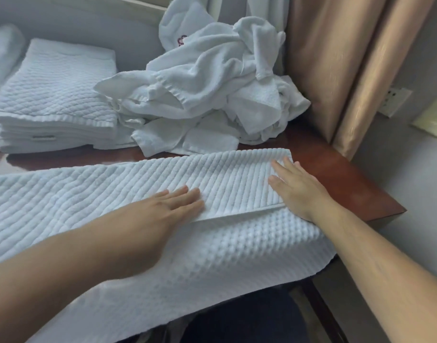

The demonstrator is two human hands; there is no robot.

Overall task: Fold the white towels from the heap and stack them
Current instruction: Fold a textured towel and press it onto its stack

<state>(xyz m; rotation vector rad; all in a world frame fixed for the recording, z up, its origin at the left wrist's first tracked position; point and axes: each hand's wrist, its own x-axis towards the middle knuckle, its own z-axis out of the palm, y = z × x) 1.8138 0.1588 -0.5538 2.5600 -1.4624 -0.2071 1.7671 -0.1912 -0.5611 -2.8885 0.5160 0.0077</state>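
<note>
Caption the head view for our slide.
Left hand and right hand flatten a white towel on the table; heap and stack behind.

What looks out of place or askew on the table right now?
Nothing spilled or damaged. The towel under the left hand and right hand drapes over the near edge of the table. One towel in the heap bears a dark red mark, too blurred to tell stain from stitching.

Two hands (167,204) (299,191), one heap (207,85), one table (341,177)

towel (113,194) on table (341,174), heap (207,95) behind, stack (56,102) left
</note>
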